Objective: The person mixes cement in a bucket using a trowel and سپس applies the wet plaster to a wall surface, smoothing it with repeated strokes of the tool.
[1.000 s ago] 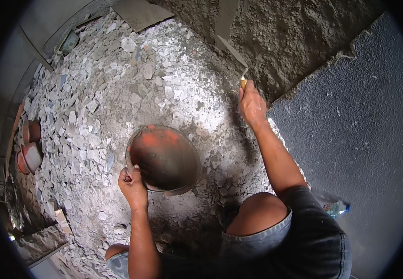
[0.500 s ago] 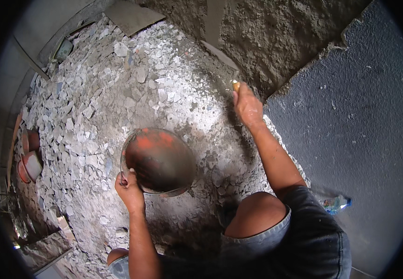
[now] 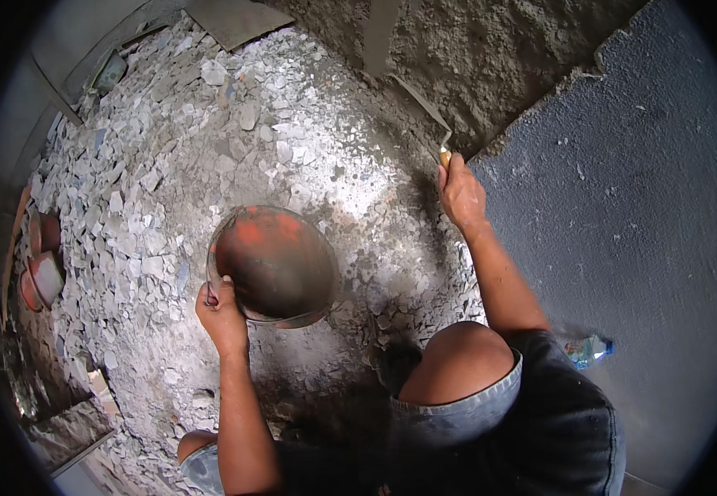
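Note:
My left hand [image 3: 223, 318] is closed on the near left rim of a bucket [image 3: 280, 264], with the thumb over the edge. The bucket is round and dark with orange-red patches inside, and its mouth faces up towards me. At upper right, my right hand [image 3: 463, 197] grips a trowel [image 3: 423, 101] by its light wooden handle. The blade points away to the upper left and looks narrow, almost edge-on. It lies at the border of the rough, wet-looking grey mortar [image 3: 491, 62]; whether it touches the mortar I cannot tell.
Broken rubble [image 3: 139, 219] covers the left side. A flat board [image 3: 239, 21] lies at the far edge. Reddish containers [image 3: 44, 277] stand at far left. On the right are a dark grey textured surface [image 3: 615, 215] and a plastic bottle [image 3: 588, 351] beside my sleeve.
My right hand has moved the trowel to the right and slightly nearer, and its blade has turned more edge-on. My left hand keeps its hold on the bucket; the whole view has shifted slightly.

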The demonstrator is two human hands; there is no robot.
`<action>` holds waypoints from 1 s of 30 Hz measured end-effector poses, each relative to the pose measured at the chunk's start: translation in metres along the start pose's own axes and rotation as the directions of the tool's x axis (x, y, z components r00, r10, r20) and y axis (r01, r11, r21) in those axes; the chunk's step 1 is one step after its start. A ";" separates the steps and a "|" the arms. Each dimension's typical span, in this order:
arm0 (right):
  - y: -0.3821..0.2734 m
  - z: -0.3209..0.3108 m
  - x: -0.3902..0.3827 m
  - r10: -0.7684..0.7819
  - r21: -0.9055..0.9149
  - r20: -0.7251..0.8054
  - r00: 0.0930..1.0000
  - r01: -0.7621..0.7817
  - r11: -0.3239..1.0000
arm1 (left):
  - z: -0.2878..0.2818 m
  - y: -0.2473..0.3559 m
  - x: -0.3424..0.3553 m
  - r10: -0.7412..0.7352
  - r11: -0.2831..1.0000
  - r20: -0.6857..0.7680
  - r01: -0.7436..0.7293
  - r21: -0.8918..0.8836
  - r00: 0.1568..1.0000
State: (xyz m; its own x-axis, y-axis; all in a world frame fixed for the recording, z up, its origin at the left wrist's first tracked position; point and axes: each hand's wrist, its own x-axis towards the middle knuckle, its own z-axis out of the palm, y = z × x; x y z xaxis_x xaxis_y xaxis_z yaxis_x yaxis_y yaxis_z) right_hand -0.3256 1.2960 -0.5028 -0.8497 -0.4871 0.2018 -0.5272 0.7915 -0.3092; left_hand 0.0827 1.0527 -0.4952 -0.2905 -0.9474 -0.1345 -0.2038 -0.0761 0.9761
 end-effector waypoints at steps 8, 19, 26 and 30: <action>0.010 -0.002 -0.017 0.194 -0.089 0.225 0.955 -0.178 0.980 | -0.003 0.004 -0.005 -0.018 1.000 -0.025 0.018 0.002 1.000; 0.022 0.030 -0.039 0.206 0.059 0.207 0.956 -0.223 0.973 | 0.004 0.005 -0.008 0.008 1.000 -0.060 -0.009 -0.017 0.998; -0.035 -0.008 -0.032 -0.009 0.101 0.135 0.991 -0.004 0.995 | -0.009 -0.002 -0.005 -0.016 1.000 -0.029 0.017 0.022 0.999; -0.022 -0.016 -0.019 -0.090 0.043 -0.002 0.996 0.090 0.995 | 0.002 0.010 -0.008 -0.008 1.000 -0.064 0.007 -0.015 0.998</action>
State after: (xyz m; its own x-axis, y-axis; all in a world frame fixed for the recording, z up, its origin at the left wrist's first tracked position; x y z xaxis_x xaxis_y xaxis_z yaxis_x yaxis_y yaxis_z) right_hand -0.2980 1.2941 -0.4849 -0.7990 -0.5554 0.2307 -0.6012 0.7282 -0.3292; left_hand 0.0810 1.0603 -0.4844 -0.2287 -0.9646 -0.1315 -0.1920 -0.0877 0.9775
